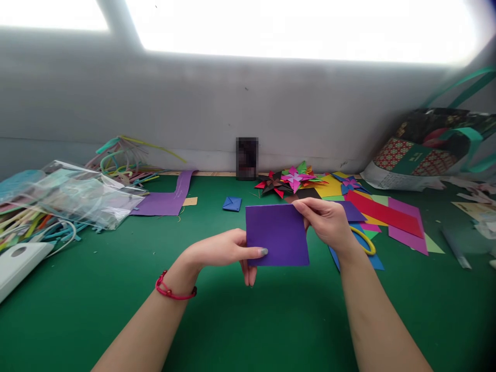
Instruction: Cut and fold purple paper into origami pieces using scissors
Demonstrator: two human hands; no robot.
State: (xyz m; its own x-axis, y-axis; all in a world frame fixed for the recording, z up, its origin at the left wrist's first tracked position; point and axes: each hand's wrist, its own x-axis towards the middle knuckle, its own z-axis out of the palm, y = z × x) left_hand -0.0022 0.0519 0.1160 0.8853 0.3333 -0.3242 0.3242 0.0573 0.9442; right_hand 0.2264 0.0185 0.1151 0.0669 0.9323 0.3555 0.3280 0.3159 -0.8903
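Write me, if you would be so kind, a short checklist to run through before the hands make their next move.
1. Left hand steadying the purple paper: ok, thumb in front, fingers behind.
2. Right hand on the paper: ok, pinching near its top right corner.
3. Back of the paper in order: cannot tell, it faces away.
4. Blue folded piece in view: ok.
5. Yellow loop fully visible: not ok, the right wrist partly covers it.
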